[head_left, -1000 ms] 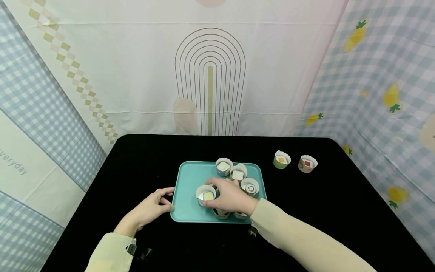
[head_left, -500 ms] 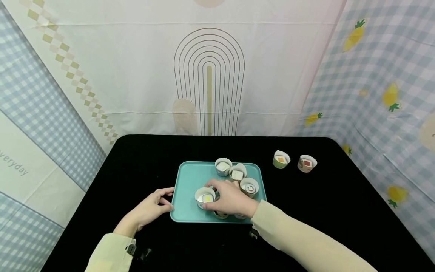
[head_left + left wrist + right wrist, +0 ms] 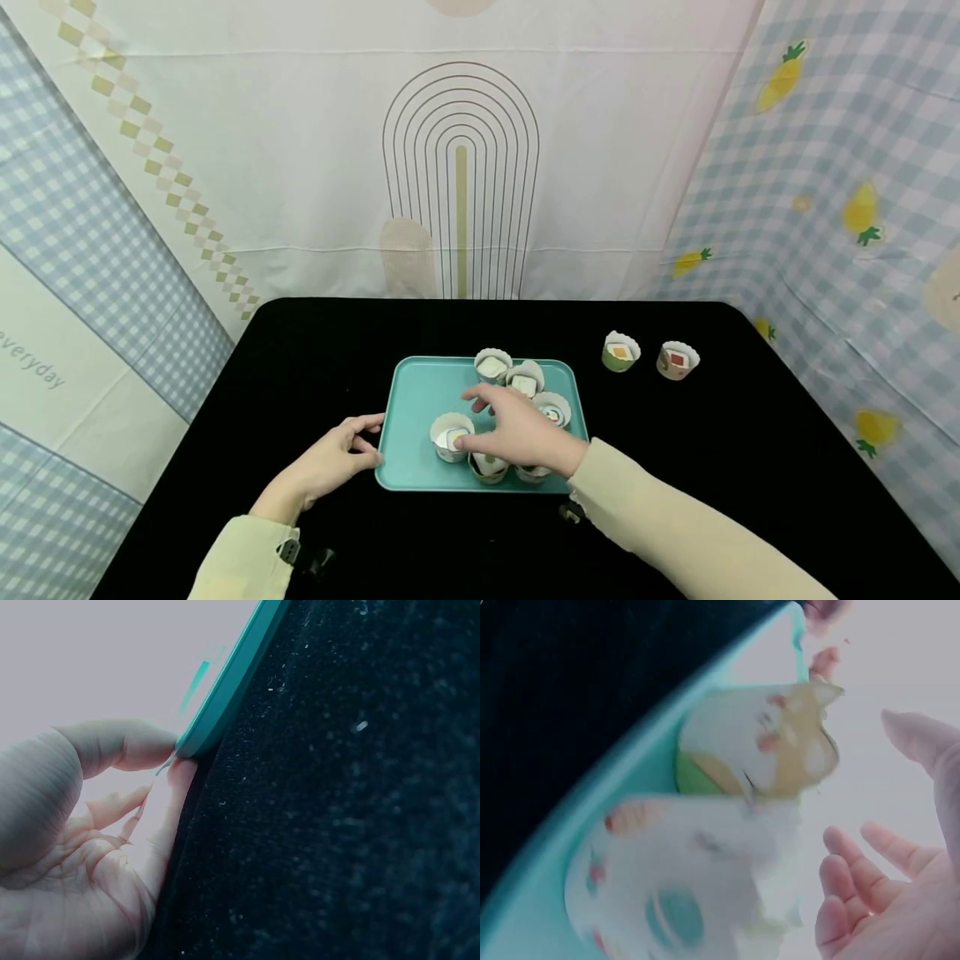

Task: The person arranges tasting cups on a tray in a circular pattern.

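Head view looks forward and down; close wrist views share its tray (image 3: 414, 396)

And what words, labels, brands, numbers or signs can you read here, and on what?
"everyday": on the left cloth, at the head view's left edge.
Cups: prints blurred in the right wrist view, nothing legible.
Pieces in the cups: marks too small to read.

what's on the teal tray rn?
Six paper cups are visible on the teal tray; the right hand covers part of it, so whatever lies beneath can't be seen.
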A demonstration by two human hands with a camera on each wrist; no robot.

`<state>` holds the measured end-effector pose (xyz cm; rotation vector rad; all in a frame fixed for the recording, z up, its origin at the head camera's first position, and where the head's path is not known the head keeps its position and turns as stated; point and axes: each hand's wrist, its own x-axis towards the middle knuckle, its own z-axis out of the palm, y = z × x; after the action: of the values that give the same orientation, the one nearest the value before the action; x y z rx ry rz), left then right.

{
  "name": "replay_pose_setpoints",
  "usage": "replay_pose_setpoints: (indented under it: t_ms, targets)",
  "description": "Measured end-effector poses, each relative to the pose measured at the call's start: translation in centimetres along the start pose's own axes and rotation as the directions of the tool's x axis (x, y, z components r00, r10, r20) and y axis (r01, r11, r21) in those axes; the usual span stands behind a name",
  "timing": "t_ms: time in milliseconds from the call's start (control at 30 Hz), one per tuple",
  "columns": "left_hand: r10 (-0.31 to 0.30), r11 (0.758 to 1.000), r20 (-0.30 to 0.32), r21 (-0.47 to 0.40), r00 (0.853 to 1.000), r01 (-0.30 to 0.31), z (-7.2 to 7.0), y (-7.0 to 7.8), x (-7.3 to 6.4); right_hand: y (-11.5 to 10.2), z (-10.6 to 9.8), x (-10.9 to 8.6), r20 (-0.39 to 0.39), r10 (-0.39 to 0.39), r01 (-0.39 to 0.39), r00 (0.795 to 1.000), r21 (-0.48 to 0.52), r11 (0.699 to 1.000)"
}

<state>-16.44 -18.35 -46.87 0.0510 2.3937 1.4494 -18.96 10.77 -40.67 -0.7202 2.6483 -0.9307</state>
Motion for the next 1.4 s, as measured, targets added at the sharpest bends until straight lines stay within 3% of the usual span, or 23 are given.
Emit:
replay_pose_setpoints:
  t_ms: [167, 333, 533, 667, 900, 967, 1067, 1267, 1400]
  targets:
    - [0.0, 1.0, 0.003, -0.011, 1.0, 0.0, 0.1, 0.2, 0.0, 1.5, -2.6, -1.1, -0.139, 0.03, -0.013, 0.99, 0.118, 0.993]
    - [0.007, 1.0, -0.001, -0.008, 1.0, -0.007, 0.0, 0.2, -0.2, 4.7, -5.6, -2.7, -0.284, 0.117, -0.063, 0.952, 0.192, 0.979]
    - [0.0, 1.0, -0.011, 0.001, 1.0, 0.0, -0.1, 0.0, -0.3, 9.4, -8.4, -4.4, -0.33, 0.221, -0.153, 0.918, 0.218, 0.964]
    - [0.001, 1.0, -0.01, -0.003, 1.0, -0.001, -0.1, -0.1, -0.3, 12.4, -10.0, -5.9, -0.385, 0.278, -0.21, 0.88, 0.211, 0.955]
    - [0.015, 1.0, -0.002, -0.007, 1.0, -0.015, 0.0, 0.0, -0.2, 17.2, -13.1, -8.7, -0.463, 0.391, -0.304, 0.796, 0.252, 0.919]
    - [0.017, 1.0, 0.001, -0.004, 1.0, -0.017, 0.1, 0.0, -0.1, 18.5, -13.8, -9.4, -0.457, 0.437, -0.343, 0.775, 0.278, 0.897]
    - [0.017, 1.0, 0.002, -0.006, 1.0, -0.017, 0.0, 0.0, -0.1, 20.3, -14.3, -9.8, -0.394, 0.509, -0.406, 0.766, 0.318, 0.857]
    - [0.021, 0.999, 0.017, -0.03, 1.0, -0.021, 0.0, 0.0, 0.0, 23.1, -14.0, -9.3, -0.242, 0.585, -0.455, 0.774, 0.431, 0.78]
    - [0.013, 0.999, 0.022, -0.033, 1.0, -0.012, 0.0, -0.1, 0.1, 23.8, -13.9, -9.1, -0.172, 0.59, -0.413, 0.789, 0.562, 0.716]
